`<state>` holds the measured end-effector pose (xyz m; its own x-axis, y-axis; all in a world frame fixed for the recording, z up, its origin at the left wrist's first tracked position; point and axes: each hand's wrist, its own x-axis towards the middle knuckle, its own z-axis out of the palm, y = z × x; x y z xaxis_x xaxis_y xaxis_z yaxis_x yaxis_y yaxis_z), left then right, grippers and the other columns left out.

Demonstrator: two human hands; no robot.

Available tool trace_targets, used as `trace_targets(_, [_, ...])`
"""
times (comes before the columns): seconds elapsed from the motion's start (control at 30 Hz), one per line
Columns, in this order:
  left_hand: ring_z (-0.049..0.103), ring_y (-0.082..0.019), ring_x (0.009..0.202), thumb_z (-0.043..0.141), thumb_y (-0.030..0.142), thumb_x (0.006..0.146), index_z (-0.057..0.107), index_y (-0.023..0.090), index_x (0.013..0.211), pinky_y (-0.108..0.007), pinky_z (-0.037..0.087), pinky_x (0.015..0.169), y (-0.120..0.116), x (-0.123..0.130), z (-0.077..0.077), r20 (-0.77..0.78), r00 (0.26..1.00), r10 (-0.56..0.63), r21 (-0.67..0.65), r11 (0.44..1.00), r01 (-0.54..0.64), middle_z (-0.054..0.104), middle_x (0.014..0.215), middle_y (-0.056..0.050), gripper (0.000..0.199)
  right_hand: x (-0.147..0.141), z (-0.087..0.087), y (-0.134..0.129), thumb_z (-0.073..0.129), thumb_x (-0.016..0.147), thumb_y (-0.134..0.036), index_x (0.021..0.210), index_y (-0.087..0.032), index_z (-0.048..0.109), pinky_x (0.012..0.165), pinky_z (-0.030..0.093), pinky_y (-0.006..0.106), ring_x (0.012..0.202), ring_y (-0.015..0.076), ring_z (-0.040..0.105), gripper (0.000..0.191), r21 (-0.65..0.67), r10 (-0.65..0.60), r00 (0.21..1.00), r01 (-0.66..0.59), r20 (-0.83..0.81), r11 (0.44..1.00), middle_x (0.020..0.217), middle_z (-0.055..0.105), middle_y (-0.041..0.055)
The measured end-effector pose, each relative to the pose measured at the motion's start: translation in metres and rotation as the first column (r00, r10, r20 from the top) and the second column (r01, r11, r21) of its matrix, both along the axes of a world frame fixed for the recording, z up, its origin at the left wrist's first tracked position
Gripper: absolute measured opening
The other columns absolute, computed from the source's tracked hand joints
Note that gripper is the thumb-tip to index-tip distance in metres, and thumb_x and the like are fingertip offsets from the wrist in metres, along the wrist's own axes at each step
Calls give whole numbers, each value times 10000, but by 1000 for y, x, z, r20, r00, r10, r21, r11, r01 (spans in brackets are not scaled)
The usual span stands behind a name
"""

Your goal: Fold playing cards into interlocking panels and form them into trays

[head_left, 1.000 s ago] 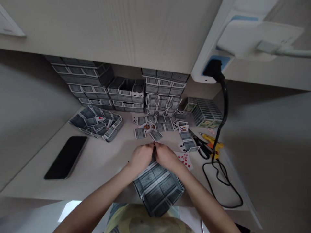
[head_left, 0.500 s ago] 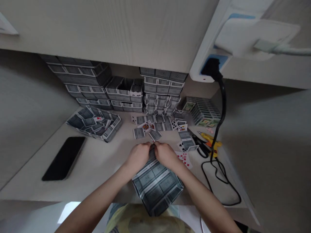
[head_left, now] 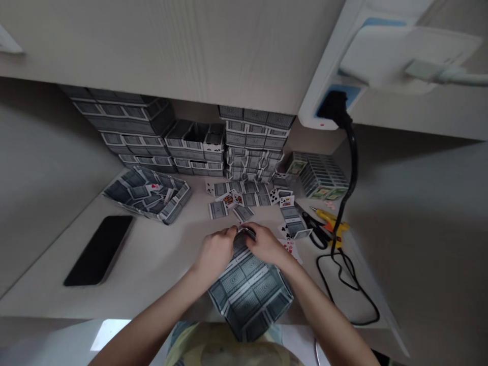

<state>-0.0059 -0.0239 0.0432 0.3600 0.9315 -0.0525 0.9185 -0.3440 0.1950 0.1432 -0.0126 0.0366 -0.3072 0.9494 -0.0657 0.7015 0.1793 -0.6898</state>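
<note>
A box made of joined playing cards [head_left: 247,290], grey-green backs showing, leans tilted at the desk's front edge against my body. My left hand [head_left: 217,249] is closed on the box's far left rim. Across from it, my right hand [head_left: 265,244] pinches the far rim, its thumb inside and fingers curled over the edge. Just beyond my hands lie loose playing cards [head_left: 218,209], some face down and some face up. Face-up red cards [head_left: 290,247] lie partly hidden behind my right forearm.
At the left are a card tray [head_left: 177,206] holding loose cards and a black phone [head_left: 99,250]. Stacked card boxes [head_left: 255,134] line the back. Scissors [head_left: 318,231], a yellow glue gun [head_left: 337,226], its black cord and clear-cased card packs [head_left: 324,175] are at right. A power strip [head_left: 308,109] hangs above.
My right hand has shifted slightly right along the rim and its fingers have lifted over the edge. The card box has swung a little to the right.
</note>
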Motion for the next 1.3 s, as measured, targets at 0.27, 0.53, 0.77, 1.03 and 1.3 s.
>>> trace_targets(0.27, [603, -182, 845, 437, 49, 706, 491, 149, 1071, -290, 491, 725, -11, -7, 27, 151, 977, -151, 331, 939, 93, 614, 1025, -85, 383, -6, 34, -23, 332, 684, -3, 1210, -108, 382, 888, 392, 340, 1054, 198, 468, 538, 209, -22, 995, 2, 95, 978, 1122, 511, 129])
trace_targets(0.53, [602, -187, 841, 407, 17, 677, 518, 115, 1042, -300, 500, 727, -15, -9, 40, 142, 960, -243, 526, 840, 135, 627, 991, -97, 394, -11, 45, -34, 305, 684, -3, 1238, -80, 334, 891, 413, 375, 1071, 220, 438, 560, 334, -32, 981, -35, 193, 942, 1111, 480, 146])
trace_targets(0.77, [601, -197, 834, 403, 41, 697, 527, 81, 1023, -304, 499, 696, -14, -8, 40, 81, 944, -319, 554, 802, 224, 628, 968, -125, 351, -12, 50, -33, 312, 652, 18, 1225, -79, 362, 905, 399, 371, 1061, 214, 448, 583, 334, -12, 985, -46, 170, 942, 1102, 494, 140])
trace_targets(1.03, [611, -197, 763, 432, 171, 763, 530, 180, 1024, -309, 481, 644, -3, -2, 53, 112, 986, -126, 269, 959, 92, 643, 917, -70, 279, -3, 36, -15, 389, 644, -21, 1155, -128, 461, 907, 382, 350, 1031, 190, 485, 527, 226, -84, 993, 100, -78, 969, 1100, 545, 104])
trace_targets(1.3, [626, -219, 676, 354, 68, 727, 558, 147, 863, -292, 448, 575, 9, 5, 47, -1, 998, -67, -56, 996, 67, 654, 766, -111, 258, -8, 31, -17, 342, 687, 6, 1173, -94, 447, 866, 388, 328, 1009, 199, 515, 507, 155, -136, 989, 126, 58, 980, 1081, 562, 143])
